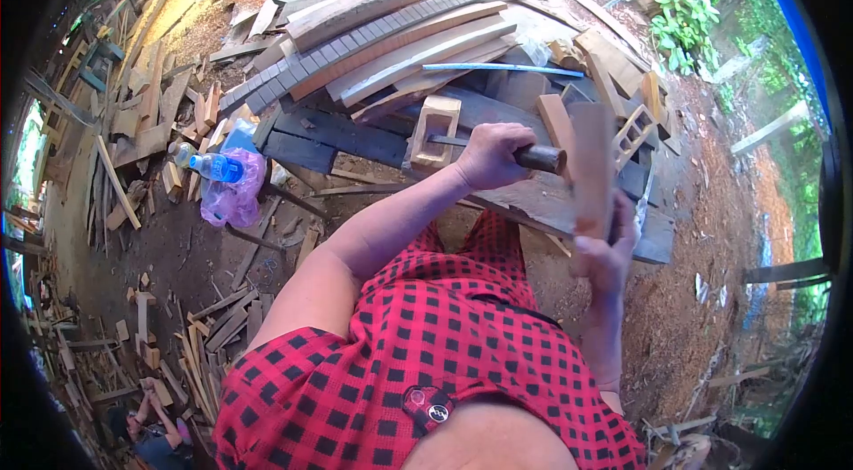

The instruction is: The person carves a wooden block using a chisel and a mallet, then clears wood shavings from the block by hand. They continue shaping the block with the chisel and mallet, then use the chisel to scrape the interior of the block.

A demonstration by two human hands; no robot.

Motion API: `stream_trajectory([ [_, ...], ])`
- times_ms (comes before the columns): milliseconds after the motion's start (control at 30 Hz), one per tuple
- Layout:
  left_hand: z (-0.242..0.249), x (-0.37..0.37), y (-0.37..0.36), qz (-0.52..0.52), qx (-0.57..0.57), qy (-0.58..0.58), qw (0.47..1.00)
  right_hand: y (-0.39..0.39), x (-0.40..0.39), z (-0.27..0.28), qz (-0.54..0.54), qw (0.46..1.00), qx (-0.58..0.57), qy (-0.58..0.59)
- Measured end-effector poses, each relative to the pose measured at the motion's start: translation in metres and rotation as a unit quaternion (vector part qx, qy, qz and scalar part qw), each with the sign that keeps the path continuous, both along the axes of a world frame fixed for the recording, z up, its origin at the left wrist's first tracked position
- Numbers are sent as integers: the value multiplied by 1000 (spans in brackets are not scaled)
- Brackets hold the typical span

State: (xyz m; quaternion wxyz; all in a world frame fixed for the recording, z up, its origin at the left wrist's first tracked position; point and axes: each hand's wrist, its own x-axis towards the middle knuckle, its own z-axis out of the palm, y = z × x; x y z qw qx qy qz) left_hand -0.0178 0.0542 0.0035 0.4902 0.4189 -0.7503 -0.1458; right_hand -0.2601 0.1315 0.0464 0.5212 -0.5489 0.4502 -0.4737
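My left hand point(498, 155) is wrapped around a chisel point(542, 158), its dark handle end pointing right. The thin metal blade reaches left into an opening of a pale wooden block point(428, 150) lying on the workbench. On the other side, my right hand point(609, 248) grips the lower end of a wooden mallet point(591, 159), a thick flat-sided piece blurred by motion. The mallet stands close beside the chisel's handle end. Dark worn planks point(533, 195) form the bench top under both hands.
Curved stacked boards point(418, 48) lie beyond the bench. A blue strip point(502, 69) and a slotted wooden frame point(633, 134) are on the bench. At left, a water bottle point(218, 168) rests by a pink plastic bag point(233, 195). Another person point(160, 426) is at lower left among wood scraps.
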Motion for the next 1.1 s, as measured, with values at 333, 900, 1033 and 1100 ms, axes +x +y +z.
stream_trajectory([
  [333,1,1,-2,8,17,7,1000,3,32,-12,-48,986,-124,-103],
  [900,-5,7,-4,-22,13,-15,1000,-14,8,-20,18,998,-51,18],
  [1033,2,9,6,-26,24,-16,999,-41,-7,-7,-84,994,-42,49],
  [1100,8,11,11,-32,10,-45,998,-72,-17,-14,-148,985,-59,71],
])
